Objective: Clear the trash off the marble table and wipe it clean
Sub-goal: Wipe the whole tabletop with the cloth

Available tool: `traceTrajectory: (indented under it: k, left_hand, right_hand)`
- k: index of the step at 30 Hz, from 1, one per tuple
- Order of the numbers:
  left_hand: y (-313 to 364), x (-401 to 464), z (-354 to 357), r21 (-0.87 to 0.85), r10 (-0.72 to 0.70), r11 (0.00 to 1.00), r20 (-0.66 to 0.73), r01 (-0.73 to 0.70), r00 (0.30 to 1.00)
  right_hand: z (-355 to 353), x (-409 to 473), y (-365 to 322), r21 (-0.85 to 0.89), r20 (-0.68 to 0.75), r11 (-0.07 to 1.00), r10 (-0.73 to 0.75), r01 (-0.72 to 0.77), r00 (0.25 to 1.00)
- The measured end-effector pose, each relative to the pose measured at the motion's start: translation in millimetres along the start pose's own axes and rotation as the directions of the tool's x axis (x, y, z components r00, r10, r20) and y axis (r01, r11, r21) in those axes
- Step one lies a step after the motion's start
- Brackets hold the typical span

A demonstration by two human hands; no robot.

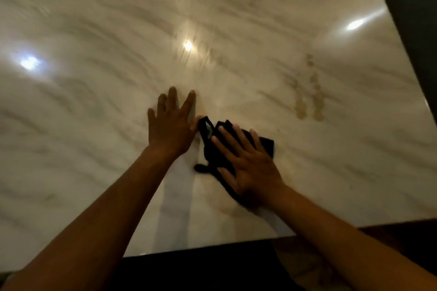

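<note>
With fingers spread flat, the right hand (pixel 250 168) should press the black cloth (pixel 214 149) toward the brown stains (pixel 309 101), while the left hand (pixel 170 123), fingers apart, steadies on the worktop (pixel 94 30).

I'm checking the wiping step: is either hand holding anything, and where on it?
Nothing is gripped. The right hand presses flat, fingers straight, on the middle of the black cloth. The left hand lies open on the marble table.

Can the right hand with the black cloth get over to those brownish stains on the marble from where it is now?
Probably yes. The right hand lies flat on the black cloth, and the brownish stains sit ahead and to its right on the marble table. Only bare marble lies between them; the left hand is on the other side.
</note>
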State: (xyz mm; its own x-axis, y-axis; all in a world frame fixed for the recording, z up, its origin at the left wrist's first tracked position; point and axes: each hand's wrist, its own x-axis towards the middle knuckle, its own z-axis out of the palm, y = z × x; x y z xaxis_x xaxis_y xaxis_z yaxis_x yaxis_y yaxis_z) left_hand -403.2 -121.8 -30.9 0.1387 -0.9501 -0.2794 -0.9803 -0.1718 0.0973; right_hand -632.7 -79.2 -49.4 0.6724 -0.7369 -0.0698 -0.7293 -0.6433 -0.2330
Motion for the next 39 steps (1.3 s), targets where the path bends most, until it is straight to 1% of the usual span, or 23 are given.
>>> traceTrajectory:
  k: [1,2,4,6,8,10,11,12,14,16,18,21,23,25,26,27,29,31,33,34,36,37,39]
  left_hand:
    - [-3.8,-12.0,3.7,0.006,0.001,1.000,-0.010,-0.001,1.000]
    - [-7.2,-23.2,6.8,0.017,0.003,1.000,-0.017,-0.003,1.000]
    - [-10.8,-40.4,12.2,0.024,0.002,1.000,-0.019,-0.002,1.000]
    - [-12.1,-55.1,16.2,0.012,-0.004,1.000,-0.007,0.004,1.000]
    - [-11.4,-67.8,19.7,0.001,-0.017,1.000,0.016,0.017,1.000]
    - [-9.6,-81.1,23.8,0.003,-0.020,1.000,0.021,0.020,1.000]
    - [-8.7,-88.4,25.6,0.004,-0.014,1.000,0.018,0.014,1.000]
    - [-7.7,-95.1,27.4,0.002,-0.007,1.000,0.018,0.007,1.000]
    - [-7.8,-106.1,31.3,0.002,0.001,1.000,0.026,-0.001,1.000]
    - [-8.8,-114.6,34.2,0.000,0.014,1.000,0.021,-0.014,1.000]
    - [-9.2,-119.9,36.0,-0.002,0.026,1.000,0.001,-0.026,1.000]
    - [-6.4,-124.4,37.4,0.021,0.031,0.999,0.008,-0.032,0.999]
    - [-1.4,-126.6,36.6,0.019,0.033,0.999,0.036,-0.034,0.999]
    - [6.4,-129.1,36.8,0.008,0.052,0.999,0.050,-0.052,0.997]
    - [11.7,-131.1,37.8,0.008,0.075,0.997,0.049,-0.076,0.996]
    - [18.0,-133.4,39.1,0.010,0.108,0.994,0.043,-0.108,0.993]
    - [29.2,-139.5,42.1,0.010,0.156,0.988,0.030,-0.157,0.987]
    - [34.5,-142.3,43.7,0.003,0.165,0.986,0.027,-0.165,0.986]
    - [33.8,-141.6,44.1,0.008,0.168,0.986,0.033,-0.169,0.985]
    - [32.3,-140.5,43.7,0.012,0.171,0.985,0.035,-0.171,0.985]
    - [32.4,-136.5,43.6,0.008,0.173,0.985,0.050,-0.173,0.984]
    - [33.9,-134.5,43.3,0.007,0.175,0.984,0.056,-0.175,0.983]
    - [39.6,-129.5,42.0,0.014,0.184,0.983,0.046,-0.185,0.982]
  right_hand:
    - [-1.0,-3.5,8.8,-0.011,0.001,1.000,-0.023,0.023,1.000]
    - [-2.4,-2.1,20.4,-0.014,-0.004,1.000,0.002,-0.002,1.000]
    - [-8.7,10.9,46.5,-0.019,-0.033,0.990,0.142,-0.142,0.989]
    - [-12.4,19.5,63.1,-0.010,-0.063,0.949,0.313,-0.314,0.948]
    - [-7.3,22.1,56.5,0.033,-0.098,0.890,0.456,-0.455,0.884]
    - [2.9,14.2,20.9,0.061,-0.149,0.852,0.524,-0.521,0.839]
    - [9.4,3.5,-5.6,0.061,-0.167,0.861,0.507,-0.504,0.846]
    - [16.1,-11.6,-34.0,0.060,-0.165,0.887,0.461,-0.458,0.872]
    - [29.0,-48.6,-80.8,0.052,-0.120,0.946,0.323,-0.319,0.939]
    - [35.2,-79.5,-89.5,0.038,-0.097,0.975,0.222,-0.219,0.970]
    - [32.0,-90.8,-61.8,0.016,-0.094,0.980,0.198,-0.197,0.976]
    - [15.4,-85.9,6.5,-0.005,-0.131,0.935,0.350,-0.354,0.927]
    - [2.3,-75.6,45.7,0.020,-0.139,0.853,0.519,-0.521,0.844]
    - [1.3,-63.0,53.6,0.055,-0.147,0.759,0.649,-0.649,0.746]
    - [4.7,-59.3,43.0,0.061,-0.156,0.740,0.670,-0.670,0.726]
    - [9.7,-59.7,25.3,0.057,-0.171,0.753,0.655,-0.656,0.736]
    - [23.0,-76.4,-21.4,0.032,-0.174,0.850,0.522,-0.526,0.835]
    - [32.4,-106.7,-51.7,-0.003,-0.117,0.930,0.363,-0.366,0.924]
    - [29.8,-122.4,-37.6,-0.015,-0.086,0.960,0.277,-0.279,0.957]
    - [25.8,-122.6,-18.5,-0.020,-0.091,0.958,0.282,-0.285,0.955]
    - [13.9,-114.4,30.0,-0.036,-0.116,0.921,0.381,-0.388,0.917]
    - [5.5,-108.7,55.6,-0.021,-0.126,0.882,0.465,-0.471,0.876]
    - [-7.0,-94.6,88.7,0.029,-0.128,0.764,0.642,-0.645,0.756]
